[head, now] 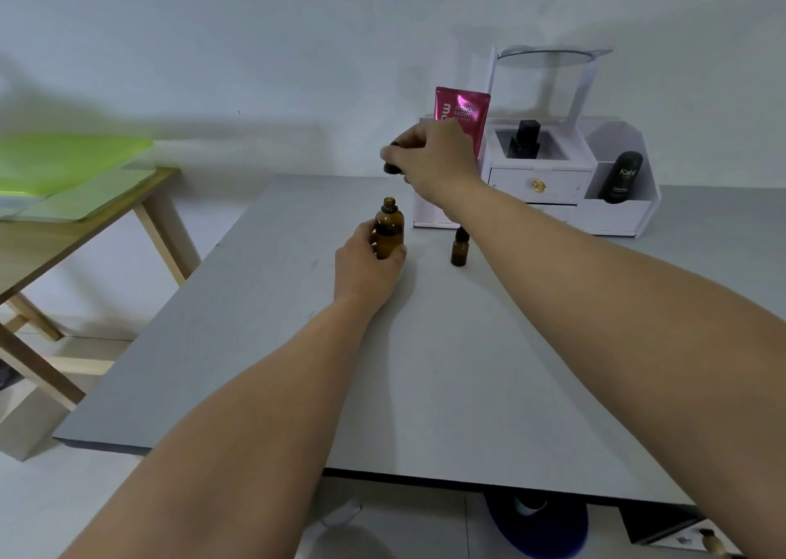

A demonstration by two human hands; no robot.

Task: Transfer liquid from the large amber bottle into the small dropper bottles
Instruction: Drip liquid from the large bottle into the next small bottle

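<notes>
The large amber bottle (389, 231) stands upright on the grey table (383, 367), its neck uncapped. My left hand (365, 260) grips its lower body from the left. My right hand (434, 154) hovers above and behind the bottle, closed on a black cap (391, 168) that peeks out under the fingers. A small amber dropper bottle (459, 248) with a dark top stands to the right of the large bottle, partly behind my right forearm.
A white cosmetic organiser (540, 184) with a drawer sits at the table's back, holding a pink tube (461, 111), a black bottle (525, 139) and a black Kahf container (621, 177). A wooden table (85, 218) with green sheets stands to the left.
</notes>
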